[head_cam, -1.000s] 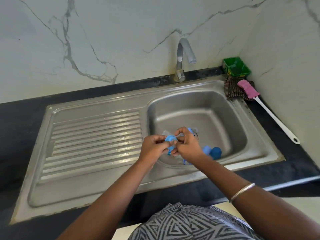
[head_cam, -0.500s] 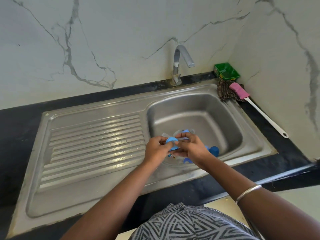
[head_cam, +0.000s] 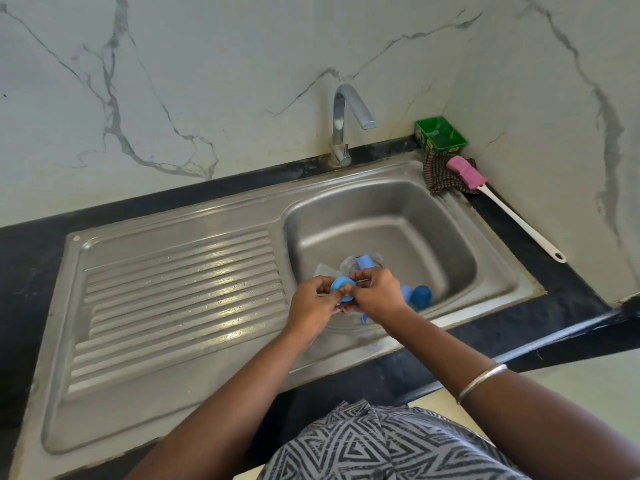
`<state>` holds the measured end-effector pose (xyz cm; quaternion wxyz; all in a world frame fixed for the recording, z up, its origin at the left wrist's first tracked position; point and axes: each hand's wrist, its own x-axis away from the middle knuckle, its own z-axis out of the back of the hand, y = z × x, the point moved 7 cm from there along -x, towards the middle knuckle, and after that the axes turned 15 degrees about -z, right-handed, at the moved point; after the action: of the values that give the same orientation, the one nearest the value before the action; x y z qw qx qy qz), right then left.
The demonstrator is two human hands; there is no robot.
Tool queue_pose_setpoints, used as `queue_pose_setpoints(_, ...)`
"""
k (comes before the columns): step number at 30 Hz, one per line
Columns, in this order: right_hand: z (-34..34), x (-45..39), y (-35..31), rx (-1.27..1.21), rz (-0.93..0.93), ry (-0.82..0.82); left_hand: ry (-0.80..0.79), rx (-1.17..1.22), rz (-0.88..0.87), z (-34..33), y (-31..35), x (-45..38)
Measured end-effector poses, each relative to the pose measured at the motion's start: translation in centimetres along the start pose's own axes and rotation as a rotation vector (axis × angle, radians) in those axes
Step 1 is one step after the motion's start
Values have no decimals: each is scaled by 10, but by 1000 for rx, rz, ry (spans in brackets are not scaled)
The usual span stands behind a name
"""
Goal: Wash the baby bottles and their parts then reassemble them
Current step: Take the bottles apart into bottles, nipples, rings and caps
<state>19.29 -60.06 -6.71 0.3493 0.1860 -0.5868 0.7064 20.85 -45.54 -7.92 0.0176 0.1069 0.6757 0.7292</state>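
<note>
Blue bottle ring pinched by both hands' grip above sink basin's near edge.

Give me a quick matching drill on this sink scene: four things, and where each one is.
Things:
1. blue ring
2. dark blue cap
3. green tub
4. pink-headed brush

Places:
A. back corner of the counter
B. pinched between both hands
C. head resting on the checked cloth
D. lying in the basin, right of the hands

Pairs: 1-B, 2-D, 3-A, 4-C
</note>
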Motion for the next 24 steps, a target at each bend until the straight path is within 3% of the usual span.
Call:
queue_pose_setpoints(5,-2,-6,5,-16,-21,-6,50,-221,-96,5,2,-2)
queue_pose_setpoints(13,-1,-7,9,29,3,32,-18,-236,-168,4,5,-1)
queue_pose_setpoints(24,-14,10,-4,433,196,228,72,-308,-212,14,10,1)
